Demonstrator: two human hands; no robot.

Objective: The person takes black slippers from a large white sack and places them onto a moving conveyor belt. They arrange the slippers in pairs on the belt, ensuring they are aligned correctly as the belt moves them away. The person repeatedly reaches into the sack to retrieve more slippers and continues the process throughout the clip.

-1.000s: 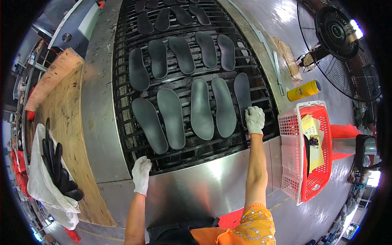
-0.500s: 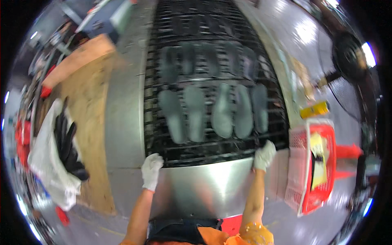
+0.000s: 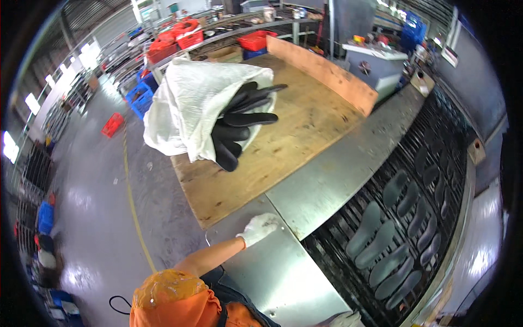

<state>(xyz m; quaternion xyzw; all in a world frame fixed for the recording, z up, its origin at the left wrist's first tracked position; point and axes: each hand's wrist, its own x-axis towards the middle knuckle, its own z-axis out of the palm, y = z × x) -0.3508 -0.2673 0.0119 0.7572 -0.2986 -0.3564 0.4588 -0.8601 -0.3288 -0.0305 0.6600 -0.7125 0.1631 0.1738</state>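
Note:
My left hand (image 3: 259, 229), in a white glove, lies on the bare metal ledge (image 3: 267, 272) with nothing visible in it and its fingers stretched out. At the lower edge, part of my gloved right hand (image 3: 347, 319) shows beside the black slatted conveyor (image 3: 327, 259); its fingers cannot be made out. Dark grey shoe insoles (image 3: 376, 244) lie in rows on that conveyor. Beyond my left hand, a white sack (image 3: 188, 103) rests on its side on a wooden board (image 3: 272, 155), and several black insoles (image 3: 235, 133) stick out of its mouth.
An upright wooden panel (image 3: 327, 76) edges the board's far side. Behind it stands a grey cabinet (image 3: 376, 68). Red baskets (image 3: 188, 34) sit on racks at the back left. On the left floor are a red crate (image 3: 113, 125) and a yellow line (image 3: 132, 204).
The view has swung left, bringing the sack and board to the middle and the conveyor to the right. My right hand has slipped to the lower edge. The left hand's fingers now lie stretched out.

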